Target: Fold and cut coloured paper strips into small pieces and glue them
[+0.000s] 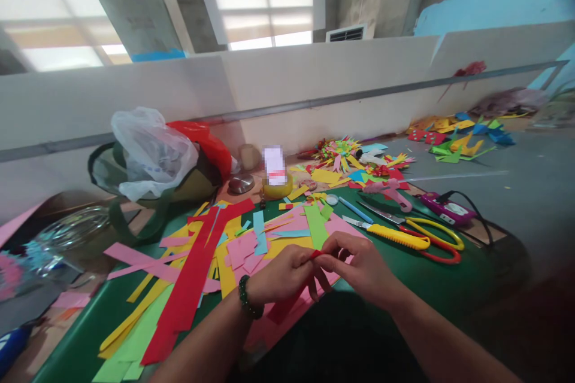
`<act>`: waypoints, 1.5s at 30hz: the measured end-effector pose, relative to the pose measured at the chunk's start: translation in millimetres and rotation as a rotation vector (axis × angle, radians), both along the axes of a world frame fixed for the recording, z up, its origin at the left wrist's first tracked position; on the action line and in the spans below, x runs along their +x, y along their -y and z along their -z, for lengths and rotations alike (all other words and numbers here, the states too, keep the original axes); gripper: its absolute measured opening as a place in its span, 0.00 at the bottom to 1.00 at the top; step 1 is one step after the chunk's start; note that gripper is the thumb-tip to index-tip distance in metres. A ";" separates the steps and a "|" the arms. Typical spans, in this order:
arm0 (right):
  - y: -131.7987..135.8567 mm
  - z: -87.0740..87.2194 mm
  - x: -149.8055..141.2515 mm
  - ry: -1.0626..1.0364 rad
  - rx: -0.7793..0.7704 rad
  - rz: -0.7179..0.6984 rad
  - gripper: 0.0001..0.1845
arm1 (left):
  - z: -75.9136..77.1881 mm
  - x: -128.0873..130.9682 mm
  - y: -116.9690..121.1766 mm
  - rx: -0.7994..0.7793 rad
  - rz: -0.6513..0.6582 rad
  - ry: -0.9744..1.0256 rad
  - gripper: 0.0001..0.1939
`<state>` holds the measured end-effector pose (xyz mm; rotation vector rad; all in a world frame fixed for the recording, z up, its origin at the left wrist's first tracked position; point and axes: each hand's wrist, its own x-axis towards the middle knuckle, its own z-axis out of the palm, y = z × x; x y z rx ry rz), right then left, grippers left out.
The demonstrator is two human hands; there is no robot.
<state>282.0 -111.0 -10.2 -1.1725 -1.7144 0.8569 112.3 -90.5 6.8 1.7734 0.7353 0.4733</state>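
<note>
My left hand (285,272), with a dark green bead bracelet (250,298) at the wrist, is closed on a red paper strip (316,254). My right hand (359,264) pinches the same strip's upper end between thumb and fingertips, close against the left fingers. More red paper shows below the left hand. Under both hands lie pink paper sheets. Long red strips (197,275) rest to the left over yellow and green ones. On the right are a yellow utility knife (399,237) and scissors (442,254) with red and yellow handles.
A green mat (476,272) covers the table. A pink glue gun (390,192), a purple device (449,210) with a black cable and a blue pen (354,209) lie right. At back left stands a bag (197,176) holding plastic bags. Colourful paper scraps (336,152) pile behind.
</note>
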 end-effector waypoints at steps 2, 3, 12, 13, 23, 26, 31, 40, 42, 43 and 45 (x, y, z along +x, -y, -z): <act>-0.7 1.8 1.7 0.002 0.022 -0.001 0.10 | 1.5 -0.2 -1.0 -0.014 -0.002 0.013 0.28; -0.9 2.4 2.4 -0.002 0.038 0.004 0.10 | 2.2 -0.3 -1.6 -0.030 -0.005 0.024 0.27; -4.3 8.5 13.1 -0.146 0.117 0.078 0.17 | 1.1 -5.8 -7.7 -0.136 -0.052 -0.018 0.20; -6.5 9.7 21.0 -0.156 0.122 0.116 0.17 | 0.4 -7.9 -8.8 -0.151 -0.049 -0.013 0.19; -19.1 40.5 130.5 0.894 0.127 0.516 0.15 | -3.8 -24.4 -30.6 -0.432 -0.335 0.272 0.16; -26.2 54.7 137.0 1.072 0.132 0.472 0.13 | -3.1 -21.5 -29.5 -0.456 -0.354 0.247 0.20; -30.2 57.3 145.4 1.029 0.319 0.516 0.12 | -0.3 -18.0 -28.4 -0.455 -0.380 0.210 0.25; 10.2 19.8 97.1 0.781 0.769 0.320 0.18 | 1.6 -18.2 -27.4 -0.424 -0.357 0.240 0.26; 12.8 17.0 86.8 0.778 0.790 0.287 0.18 | 0.1 -17.8 -26.7 -0.426 -0.359 0.246 0.27; 13.1 16.5 83.5 0.775 0.800 0.286 0.18 | -0.6 -17.6 -26.4 -0.425 -0.359 0.248 0.27; 12.8 16.4 79.6 0.769 0.820 0.293 0.18 | -1.6 -17.3 -25.6 -0.415 -0.357 0.244 0.27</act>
